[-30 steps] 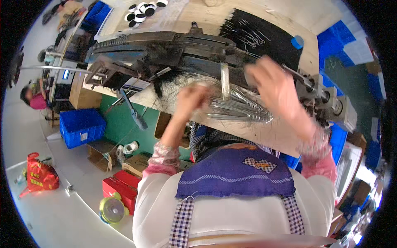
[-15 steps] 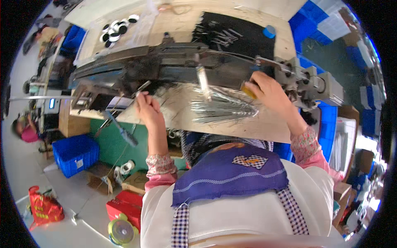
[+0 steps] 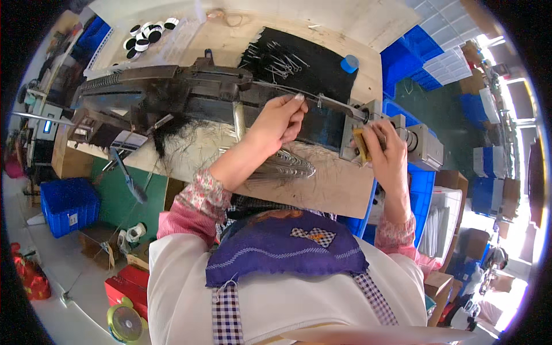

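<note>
A long dark metal machine (image 3: 201,86) spans the bench. My left hand (image 3: 280,122) reaches over its right half, thumb and fingers pinched at a thin metal rod (image 3: 328,99); what they hold is too small to make out. At the machine's right end my right hand (image 3: 386,150) grips a small yellow block (image 3: 360,147) beside the grey motor housing (image 3: 422,146). Below my left wrist lies a bundle of looped metal wires (image 3: 290,165), partly covered by the forearm. Short looped wire pieces (image 3: 282,64) rest on a black cloth (image 3: 328,75) behind the machine.
A blue cap (image 3: 349,64) sits on the cloth's right side. At the far left, a clear tray (image 3: 187,37) holds several white-and-black round pieces (image 3: 141,44). Dark bristles (image 3: 167,135) litter the bench's left part. Blue crates (image 3: 69,207) stand on the floor at left and right.
My left hand has moved right, from the machine's left part to the rod. My right hand has shifted toward the motor end, still gripping the yellow block. The whole view has turned slightly.
</note>
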Demonstrator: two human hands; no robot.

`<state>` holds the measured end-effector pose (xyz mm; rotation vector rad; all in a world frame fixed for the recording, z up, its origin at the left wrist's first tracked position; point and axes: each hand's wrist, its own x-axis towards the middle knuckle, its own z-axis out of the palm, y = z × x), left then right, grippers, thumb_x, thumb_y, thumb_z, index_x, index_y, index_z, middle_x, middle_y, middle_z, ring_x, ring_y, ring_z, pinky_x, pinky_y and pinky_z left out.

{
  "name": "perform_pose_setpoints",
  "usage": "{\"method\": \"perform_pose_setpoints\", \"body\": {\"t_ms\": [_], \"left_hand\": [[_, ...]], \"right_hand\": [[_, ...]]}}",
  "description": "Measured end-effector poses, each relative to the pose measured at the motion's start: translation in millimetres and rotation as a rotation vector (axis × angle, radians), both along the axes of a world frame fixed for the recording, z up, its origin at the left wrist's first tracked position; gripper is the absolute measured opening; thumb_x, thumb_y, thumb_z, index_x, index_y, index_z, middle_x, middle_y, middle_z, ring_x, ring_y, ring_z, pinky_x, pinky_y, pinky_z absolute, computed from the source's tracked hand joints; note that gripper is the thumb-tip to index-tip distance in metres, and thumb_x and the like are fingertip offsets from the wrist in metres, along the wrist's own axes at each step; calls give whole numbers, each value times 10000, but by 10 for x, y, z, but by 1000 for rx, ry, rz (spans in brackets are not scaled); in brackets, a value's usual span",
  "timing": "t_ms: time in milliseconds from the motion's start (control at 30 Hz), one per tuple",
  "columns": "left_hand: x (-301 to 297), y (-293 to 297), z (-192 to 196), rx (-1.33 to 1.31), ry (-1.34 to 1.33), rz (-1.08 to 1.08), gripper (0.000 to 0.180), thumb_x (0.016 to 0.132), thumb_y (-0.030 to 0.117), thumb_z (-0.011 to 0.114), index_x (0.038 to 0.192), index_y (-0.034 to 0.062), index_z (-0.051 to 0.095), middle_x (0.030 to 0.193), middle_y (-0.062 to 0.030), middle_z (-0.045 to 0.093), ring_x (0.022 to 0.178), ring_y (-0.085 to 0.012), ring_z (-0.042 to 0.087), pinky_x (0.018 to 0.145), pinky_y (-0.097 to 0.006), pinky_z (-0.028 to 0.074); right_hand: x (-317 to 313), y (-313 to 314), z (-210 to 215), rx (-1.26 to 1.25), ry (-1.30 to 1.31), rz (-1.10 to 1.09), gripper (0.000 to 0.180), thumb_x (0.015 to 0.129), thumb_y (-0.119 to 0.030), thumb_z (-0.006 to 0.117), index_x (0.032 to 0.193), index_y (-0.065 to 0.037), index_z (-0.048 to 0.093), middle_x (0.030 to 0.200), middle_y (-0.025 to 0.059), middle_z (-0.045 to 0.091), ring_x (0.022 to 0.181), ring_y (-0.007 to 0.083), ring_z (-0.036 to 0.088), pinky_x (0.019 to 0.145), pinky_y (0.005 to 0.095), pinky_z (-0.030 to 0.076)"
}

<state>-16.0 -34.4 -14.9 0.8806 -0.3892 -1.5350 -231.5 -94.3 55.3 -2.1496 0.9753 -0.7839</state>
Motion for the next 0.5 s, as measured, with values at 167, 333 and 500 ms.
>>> {"method": "perform_pose_setpoints", "body": {"t_ms": [167, 333, 500], "left_hand": [[-148, -35, 67, 28, -29, 159, 224, 974, 236, 474, 830, 71, 520, 580, 49, 370, 391, -63, 300, 377, -237, 208], [-29, 83, -18, -65, -159, 424, 251, 994, 238, 436, 834, 63, 518, 561, 47, 355, 404, -52, 299, 378, -227, 205], [-61, 141, 54, -40, -99, 425, 256, 989, 226, 448, 811, 65, 536, 538, 38, 386, 399, -52, 291, 379, -232, 203]], "right_hand": [[414, -361, 205, -229, 30, 60, 102, 893, -123, 568, 962, -55, 599, 833, 145, 641, 724, 314, 651, 621, 333, 489], [1114, -767, -163, -516, 195, 349, 208, 836, -38, 536, 1033, -53, 602, 913, 173, 648, 869, 360, 622, 732, 414, 495], [1357, -533, -70, 80, 306, 587, 248, 841, -78, 565, 1068, 5, 616, 877, 166, 665, 748, 271, 654, 693, 341, 517]]}}
